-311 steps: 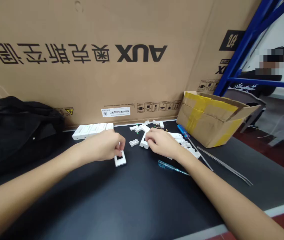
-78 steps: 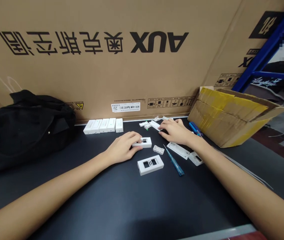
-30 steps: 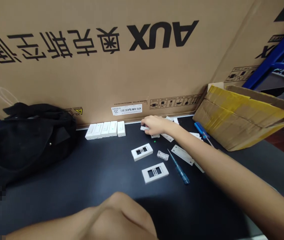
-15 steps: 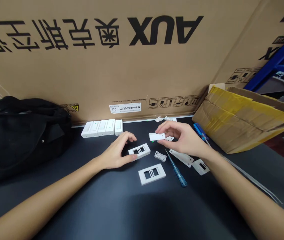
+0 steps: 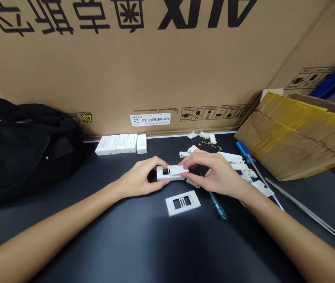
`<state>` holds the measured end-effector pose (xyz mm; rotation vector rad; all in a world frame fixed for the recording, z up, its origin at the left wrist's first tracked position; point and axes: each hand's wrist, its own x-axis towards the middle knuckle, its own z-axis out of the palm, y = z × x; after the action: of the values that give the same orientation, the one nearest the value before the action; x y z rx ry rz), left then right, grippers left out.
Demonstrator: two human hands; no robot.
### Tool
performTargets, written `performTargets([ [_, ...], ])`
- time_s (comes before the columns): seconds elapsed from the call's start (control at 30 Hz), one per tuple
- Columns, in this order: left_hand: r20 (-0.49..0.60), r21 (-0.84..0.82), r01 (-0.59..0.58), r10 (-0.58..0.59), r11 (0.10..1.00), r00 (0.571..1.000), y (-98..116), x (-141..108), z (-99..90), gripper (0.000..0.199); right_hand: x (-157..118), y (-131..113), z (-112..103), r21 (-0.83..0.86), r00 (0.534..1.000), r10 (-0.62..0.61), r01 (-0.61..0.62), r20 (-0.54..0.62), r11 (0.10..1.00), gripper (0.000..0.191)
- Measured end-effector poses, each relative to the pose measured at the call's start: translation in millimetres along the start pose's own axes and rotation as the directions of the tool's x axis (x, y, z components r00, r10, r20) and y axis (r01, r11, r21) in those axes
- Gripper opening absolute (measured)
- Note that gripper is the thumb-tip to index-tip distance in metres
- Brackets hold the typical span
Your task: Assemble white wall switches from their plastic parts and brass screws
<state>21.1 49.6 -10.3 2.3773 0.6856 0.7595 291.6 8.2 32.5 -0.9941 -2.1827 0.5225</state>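
Observation:
My left hand (image 5: 142, 177) grips the left end of a white switch frame (image 5: 160, 174) between thumb and fingers. In my right hand (image 5: 211, 171), thumb and fingertips pinch a flat white switch rocker (image 5: 176, 169), which lies over the right part of that frame. One dark opening of the frame shows at its left; the rest is covered. A second white switch frame (image 5: 182, 203) with two openings lies on the dark table just in front. Beside it, a blue-handled screwdriver (image 5: 218, 207) is partly hidden under my right hand.
Several assembled white switches (image 5: 120, 144) stand in a row at the back. Loose white plastic pieces (image 5: 240, 167), another blue screwdriver (image 5: 245, 152) and metal tweezers (image 5: 308, 212) lie right. A black bag (image 5: 28, 153) sits left, an open cardboard box (image 5: 297, 137) right; a large carton (image 5: 155, 74) stands behind.
My right hand has brought the rocker down and left onto the frame. My left hand now holds the frame more firmly at its end. The view has tilted slightly downward.

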Motion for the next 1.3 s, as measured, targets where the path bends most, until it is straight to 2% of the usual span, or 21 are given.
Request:
performTargets([
  [0.13,-0.029,0.003,-0.105,0.106,0.994,0.994,-0.1,-2.2,-0.2,0.037,0.8,-2.2,8.8,-0.025,1.0,0.001,0.0,0.018,1.0,0.008],
  [0.3,-0.059,-0.009,-0.272,0.271,0.962,0.961,0.8,0.9,-0.4,0.028,-1.0,-2.9,10.9,0.015,0.996,0.034,-0.036,0.078,0.999,0.006],
  [0.43,-0.063,0.002,-0.285,0.285,0.959,0.957,-0.3,1.5,-0.7,0.029,-1.0,-4.6,10.2,0.033,0.998,0.001,-0.004,0.066,0.999,0.011],
  [0.63,-0.111,0.03,-0.353,0.354,0.935,0.929,-2.9,1.0,-0.4,0.032,0.2,-2.9,11.7,-0.006,0.991,-0.134,0.134,0.006,0.991,0.011],
  [0.8,-0.144,0.053,-0.381,0.384,0.923,0.912,-2.7,1.7,0.1,0.033,0.3,-4.5,10.7,-0.012,0.99,-0.139,0.139,-0.011,0.99,0.01],
  [1.07,-0.169,0.112,-0.451,0.464,0.885,0.869,-4.3,-0.3,-1.3,0.032,-0.2,-7.4,6.1,-0.078,0.959,-0.284,0.283,-0.004,0.956,0.01],
  [1.13,-0.178,0.122,-0.473,0.489,0.872,0.854,-5.4,0.4,-0.7,0.034,0.3,-9.2,4.7,-0.034,0.963,-0.266,0.264,-0.036,0.964,0.009],
  [1.2,-0.207,0.133,-0.498,0.515,0.857,0.832,-6.2,1.9,0.3,0.035,-0.1,-11.0,4.6,0.025,0.982,-0.176,0.178,-0.062,0.984,0.015],
  [1.3,-0.261,0.167,-0.523,0.549,0.836,0.794,-6.4,4.7,1.9,0.035,-2.1,-12.7,8.0,0.209,0.993,0.114,-0.104,-0.035,0.972,0.038],
])
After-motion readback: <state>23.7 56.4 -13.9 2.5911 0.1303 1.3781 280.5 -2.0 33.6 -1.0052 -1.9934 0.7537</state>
